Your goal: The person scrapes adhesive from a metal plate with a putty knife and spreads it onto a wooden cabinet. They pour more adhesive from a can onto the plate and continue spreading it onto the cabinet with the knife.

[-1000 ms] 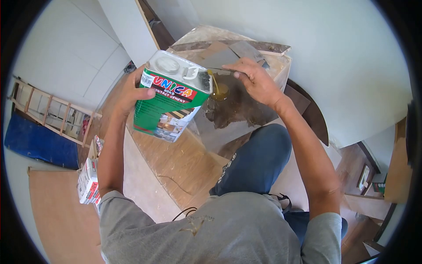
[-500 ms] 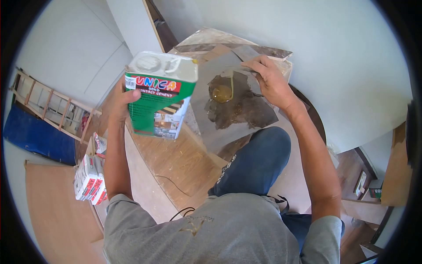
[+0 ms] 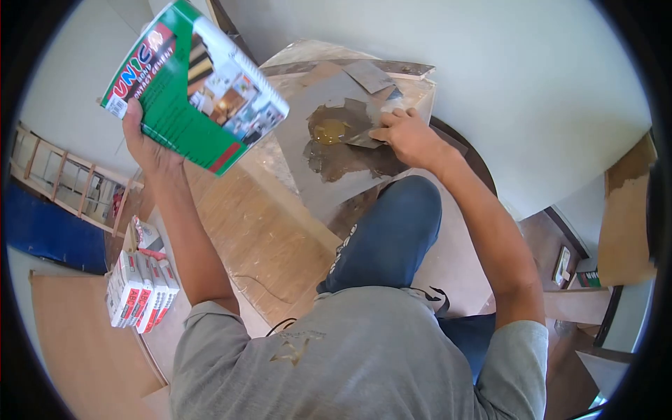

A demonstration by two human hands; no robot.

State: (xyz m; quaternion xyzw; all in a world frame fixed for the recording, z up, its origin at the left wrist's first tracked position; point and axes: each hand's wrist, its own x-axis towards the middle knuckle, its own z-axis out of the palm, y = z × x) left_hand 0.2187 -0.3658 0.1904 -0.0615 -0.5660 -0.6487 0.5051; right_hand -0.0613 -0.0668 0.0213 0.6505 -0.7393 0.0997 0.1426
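Since half a second ago, your left hand (image 3: 152, 145) has swung the can of contact cement (image 3: 203, 91) up and away from the middle, into the upper left of the frame, and the can, nearly upright before, now leans with its top toward the upper left. Your right hand (image 3: 414, 138) has come down from the sheet's upper edge to the right side of the glue puddle (image 3: 330, 131). The strand of glue seen trailing beside the puddle no longer shows as a separate line.

Your left fingers are grasping the can: the thumb presses its printed front near the lower left edge, the other fingers hidden behind it. Your right fingers pinch a thin flat spreader (image 3: 364, 138), its blade low over the sheet just right of the puddle; you cannot tell from this angle how firmly it bears down.

The grey sheet (image 3: 290, 129), stained dark around the puddle, lies on the worktop (image 3: 308, 50) at upper centre, with a dark curved strip (image 3: 280, 68) along the far edge. Your raised knee (image 3: 392, 224) is just below it. A pale wall (image 3: 532, 84) fills the upper right; at the left are a wooden frame (image 3: 57, 166), a blue panel (image 3: 49, 227) and stacked white packs (image 3: 143, 290).
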